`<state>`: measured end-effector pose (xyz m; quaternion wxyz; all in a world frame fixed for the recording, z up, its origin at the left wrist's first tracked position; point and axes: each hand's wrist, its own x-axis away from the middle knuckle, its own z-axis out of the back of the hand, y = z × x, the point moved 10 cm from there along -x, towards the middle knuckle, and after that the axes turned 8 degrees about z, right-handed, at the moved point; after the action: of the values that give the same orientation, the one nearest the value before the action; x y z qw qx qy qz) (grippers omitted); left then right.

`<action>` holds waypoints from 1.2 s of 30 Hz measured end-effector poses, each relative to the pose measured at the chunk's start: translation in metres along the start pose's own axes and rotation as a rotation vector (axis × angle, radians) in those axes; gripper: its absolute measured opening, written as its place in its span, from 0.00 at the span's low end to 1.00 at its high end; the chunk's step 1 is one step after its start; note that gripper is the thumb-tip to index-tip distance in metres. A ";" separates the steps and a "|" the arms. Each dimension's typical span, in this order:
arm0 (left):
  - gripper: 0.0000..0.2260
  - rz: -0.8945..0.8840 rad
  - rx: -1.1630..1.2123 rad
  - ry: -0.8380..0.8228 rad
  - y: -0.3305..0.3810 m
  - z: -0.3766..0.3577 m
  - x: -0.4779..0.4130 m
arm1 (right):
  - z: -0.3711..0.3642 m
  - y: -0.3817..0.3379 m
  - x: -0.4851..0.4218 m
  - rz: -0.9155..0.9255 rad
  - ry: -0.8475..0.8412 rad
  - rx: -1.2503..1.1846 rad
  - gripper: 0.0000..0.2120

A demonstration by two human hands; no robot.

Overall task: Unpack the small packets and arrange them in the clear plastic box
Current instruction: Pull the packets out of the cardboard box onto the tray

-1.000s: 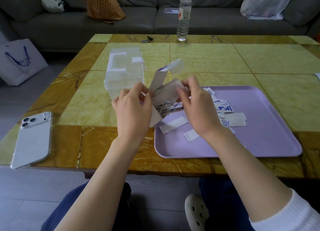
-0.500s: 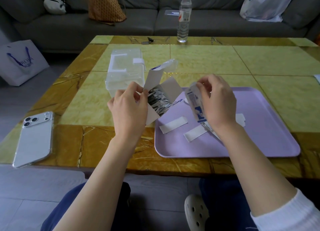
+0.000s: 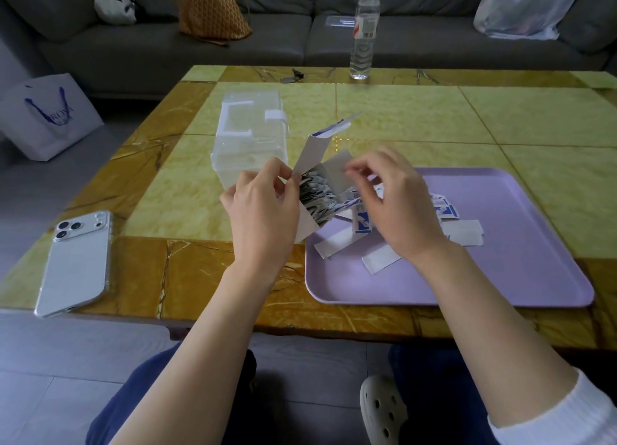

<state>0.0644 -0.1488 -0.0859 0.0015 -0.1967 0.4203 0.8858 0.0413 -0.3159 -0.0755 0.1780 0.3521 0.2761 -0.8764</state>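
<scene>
Left hand (image 3: 263, 210): fingers curled, thumb and fingertips pinch the side wall of the open carton (image 3: 314, 157), held tilted above the table edge.
Right hand (image 3: 397, 207): fingers curled, tips pinch the edge of the carton's inner flap.
Packets (image 3: 315, 194): a crammed bunch shows in the carton mouth, between the two sets of fingers; more lie loose (image 3: 447, 210) on the tray, under and just right of the right hand.
Box (image 3: 250, 134): clear, lid closed, white latch; just beyond the left fingers, on the table.
Writing: packets carry blue print, too small to read; paper bag (image 3: 46, 114) on the floor, far left of the left hand, shows purple "RO", the rest unclear; bottle (image 3: 364, 33) label unreadable.
Tray (image 3: 500, 277): lilac, under the right hand, with white paper strips (image 3: 334, 246).
Table (image 3: 200, 277): yellow and amber marbled tiles; phone (image 3: 78, 261) face down, left of the left wrist.
Room: grey sofa (image 3: 283, 43) behind the table, grey floor.
</scene>
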 end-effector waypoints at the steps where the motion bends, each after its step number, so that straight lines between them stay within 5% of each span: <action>1: 0.07 -0.001 -0.003 -0.004 0.000 0.000 0.000 | -0.009 -0.002 0.001 0.001 -0.071 -0.027 0.11; 7: 0.08 0.003 0.020 -0.088 0.001 -0.008 0.003 | -0.046 0.000 0.012 -0.044 -0.363 0.030 0.12; 16: 0.08 -0.012 -0.001 -0.144 0.003 -0.015 0.008 | -0.065 -0.012 0.016 -0.027 -0.478 0.104 0.08; 23: 0.08 0.011 -0.031 -0.133 -0.001 -0.017 0.004 | -0.035 -0.009 0.007 -0.022 -0.209 0.181 0.04; 31: 0.08 0.071 -0.027 -0.104 -0.008 -0.011 -0.002 | 0.034 0.040 0.013 -0.393 0.121 0.226 0.08; 36: 0.07 0.089 -0.029 -0.102 -0.009 -0.010 -0.002 | 0.048 0.052 0.017 -0.395 0.126 0.283 0.09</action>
<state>0.0712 -0.1497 -0.0975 -0.0192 -0.1324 0.4151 0.8999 0.0317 -0.3878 -0.0776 -0.0652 0.3667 0.2247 -0.9005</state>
